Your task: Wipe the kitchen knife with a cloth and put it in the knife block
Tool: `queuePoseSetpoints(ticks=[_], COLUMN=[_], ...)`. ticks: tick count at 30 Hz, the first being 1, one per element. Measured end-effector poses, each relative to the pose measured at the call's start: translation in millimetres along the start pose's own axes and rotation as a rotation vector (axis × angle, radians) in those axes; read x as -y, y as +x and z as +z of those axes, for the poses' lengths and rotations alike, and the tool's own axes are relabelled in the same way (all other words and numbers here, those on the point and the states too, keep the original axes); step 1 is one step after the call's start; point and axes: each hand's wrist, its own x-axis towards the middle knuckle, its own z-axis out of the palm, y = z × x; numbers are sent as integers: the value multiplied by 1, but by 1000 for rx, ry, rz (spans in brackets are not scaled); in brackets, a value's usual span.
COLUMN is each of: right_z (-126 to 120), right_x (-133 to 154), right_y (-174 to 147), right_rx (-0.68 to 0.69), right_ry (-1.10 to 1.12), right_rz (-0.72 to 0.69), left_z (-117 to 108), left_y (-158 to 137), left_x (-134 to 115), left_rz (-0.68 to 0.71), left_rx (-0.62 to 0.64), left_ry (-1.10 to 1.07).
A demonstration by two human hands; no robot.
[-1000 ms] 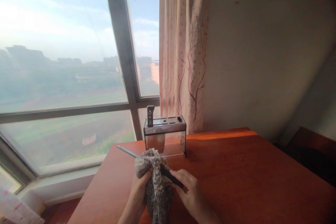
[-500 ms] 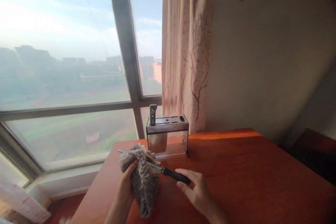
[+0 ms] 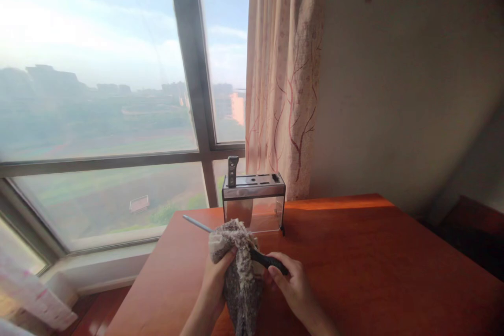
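My left hand [image 3: 221,273] is closed around a fluffy grey-and-cream cloth [image 3: 242,283], which is wrapped over the metal rod of a sharpening steel [image 3: 196,223]. The rod's bare end sticks out to the upper left of the cloth. Its black ridged handle [image 3: 271,262] is held by my right hand [image 3: 293,278], close to the cloth's right side. The middle of the rod is hidden in the cloth, whose lower part hangs down. Behind the cloth stands a clear-sided knife block [image 3: 258,189] with a slotted top. One dark-handled knife [image 3: 232,170] stands upright in its left slot.
A reddish-brown wooden table [image 3: 346,252] spreads out under my hands. Beyond it are a large window [image 3: 102,63], a patterned curtain [image 3: 281,79] and a grey wall [image 3: 394,89].
My left hand and the cloth have moved right along the rod, up to the handle. Much more of the rod's end now shows at the left. Both hands keep their grip.
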Motion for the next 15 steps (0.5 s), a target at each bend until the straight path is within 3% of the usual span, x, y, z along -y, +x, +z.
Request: queuePoseSetpoints(ticks=[6,11,15], right_z=[-4,-14,-22], right_x=[2,8,8], right_y=[0,2,2], right_rx=[-13,-72,-131], right_ry=[-20,-10,23], right_rz=[-12,4,5], left_z=[0,-7,-13], left_y=[3,8,10], left_x=[0,-18,-37], left_rz=[19,-122,-75], left_rx=[15,-50,-92], left_ry=[13,-86,-121])
